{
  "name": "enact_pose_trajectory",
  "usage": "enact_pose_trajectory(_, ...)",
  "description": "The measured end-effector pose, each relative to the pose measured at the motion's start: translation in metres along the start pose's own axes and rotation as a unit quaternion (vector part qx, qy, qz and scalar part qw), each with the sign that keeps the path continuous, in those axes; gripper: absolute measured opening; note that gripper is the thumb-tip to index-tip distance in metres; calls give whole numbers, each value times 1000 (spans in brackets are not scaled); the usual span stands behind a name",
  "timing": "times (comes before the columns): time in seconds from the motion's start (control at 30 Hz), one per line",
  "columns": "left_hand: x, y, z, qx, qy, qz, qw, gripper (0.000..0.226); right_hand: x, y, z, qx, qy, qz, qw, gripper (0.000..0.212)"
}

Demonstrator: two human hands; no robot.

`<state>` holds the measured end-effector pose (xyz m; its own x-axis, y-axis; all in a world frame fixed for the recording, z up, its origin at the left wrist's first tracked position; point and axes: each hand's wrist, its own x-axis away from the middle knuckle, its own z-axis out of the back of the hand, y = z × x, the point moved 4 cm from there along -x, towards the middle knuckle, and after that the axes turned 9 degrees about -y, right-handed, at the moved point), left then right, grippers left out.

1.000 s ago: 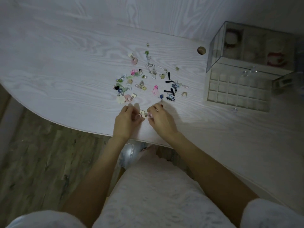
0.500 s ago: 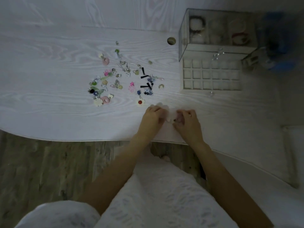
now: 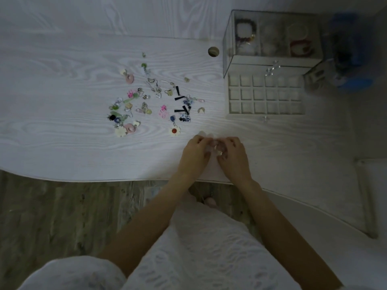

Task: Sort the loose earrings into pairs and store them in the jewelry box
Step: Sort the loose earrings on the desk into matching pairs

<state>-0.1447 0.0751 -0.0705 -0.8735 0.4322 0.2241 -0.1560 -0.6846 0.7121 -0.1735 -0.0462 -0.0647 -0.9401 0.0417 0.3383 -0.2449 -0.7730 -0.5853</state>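
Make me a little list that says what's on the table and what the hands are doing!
table: white wood-grain table
loose earrings: scattered pile of earrings, left of the box
daisy earring: white daisy earring, nearest the hands
jewelry box: clear jewelry box, its grid tray pulled out, cells look empty
left hand: left hand pinches something small
right hand: right hand pinches it too
held item: too small to tell

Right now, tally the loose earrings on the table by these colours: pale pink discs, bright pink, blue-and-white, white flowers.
Pale pink discs: 2
Bright pink: 2
Blue-and-white: 2
White flowers: 2
Total: 8
Left out: the earring pinched between left hand and right hand.
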Motion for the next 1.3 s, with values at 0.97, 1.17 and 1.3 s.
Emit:
enact_pose_trajectory(0.97, -77, -157, 220, -5, 111, 77, 991, 45, -113, -183, -88, 167, -56, 256, 950, 15)
enact_pose_trajectory(1.17, -106, -174, 211, -121, 89, 104, 983, 33, -105, -166, -71, 194, -33, 251, 948, 6)
enact_pose_trajectory(1.3, -100, -170, 212, -122, 93, 112, 982, 22, -103, -167, -81, 218, -21, 305, 927, 5)
